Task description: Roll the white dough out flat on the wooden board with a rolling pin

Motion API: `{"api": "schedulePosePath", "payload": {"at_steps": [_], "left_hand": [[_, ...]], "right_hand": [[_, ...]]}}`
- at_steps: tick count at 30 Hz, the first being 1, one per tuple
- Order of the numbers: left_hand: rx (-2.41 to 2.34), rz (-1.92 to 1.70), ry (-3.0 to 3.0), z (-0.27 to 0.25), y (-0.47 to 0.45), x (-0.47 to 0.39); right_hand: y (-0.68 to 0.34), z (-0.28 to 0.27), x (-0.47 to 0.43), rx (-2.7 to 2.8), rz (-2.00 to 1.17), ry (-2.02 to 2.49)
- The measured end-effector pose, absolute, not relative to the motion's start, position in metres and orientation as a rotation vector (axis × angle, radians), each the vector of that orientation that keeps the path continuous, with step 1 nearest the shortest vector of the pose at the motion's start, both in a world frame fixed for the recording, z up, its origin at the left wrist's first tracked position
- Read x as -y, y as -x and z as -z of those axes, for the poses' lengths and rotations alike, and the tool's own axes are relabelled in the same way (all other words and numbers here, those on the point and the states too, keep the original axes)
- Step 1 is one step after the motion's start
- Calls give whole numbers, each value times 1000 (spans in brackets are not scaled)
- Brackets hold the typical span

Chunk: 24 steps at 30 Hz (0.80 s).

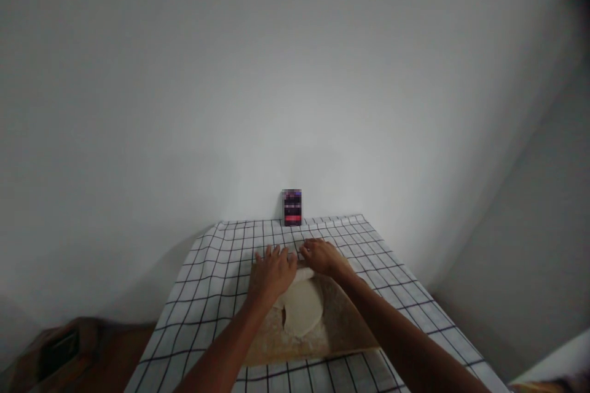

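A flattened round of pale dough (pixel 304 308) lies on a floured wooden board (pixel 348 325). Across its far edge runs a pale rolling pin (pixel 303 274), of which only the middle part shows between my hands. My left hand (pixel 275 270) rests over the pin's left end with its fingers reaching forward across it. Over the right end, my right hand (pixel 322 256) is curled, fingers bent. Both hands hide the ends of the pin. The dough's left edge has a dark gap or notch beside my left forearm.
A white cloth with a dark grid (pixel 203 295) covers the table under the board. A small dark package with a red band (pixel 292 207), blurred, stands at the back against the white wall (pixel 295 73). Brown furniture (pixel 69 350) is low at the left.
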State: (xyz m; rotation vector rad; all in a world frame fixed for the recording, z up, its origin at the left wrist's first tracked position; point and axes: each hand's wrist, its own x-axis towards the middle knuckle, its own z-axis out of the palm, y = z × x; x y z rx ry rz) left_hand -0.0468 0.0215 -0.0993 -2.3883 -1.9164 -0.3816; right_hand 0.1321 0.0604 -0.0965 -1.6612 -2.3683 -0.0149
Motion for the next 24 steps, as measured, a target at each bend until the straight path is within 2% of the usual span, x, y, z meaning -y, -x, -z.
{"api": "schedulePosePath", "payload": {"at_steps": [12, 24], "left_hand": [[1795, 591, 2493, 113, 37, 37], [1516, 282, 3126, 90, 80, 18]], "right_hand": [[-145, 112, 12, 2203, 153, 1717], [-174, 121, 57, 2189, 42, 1824]]}}
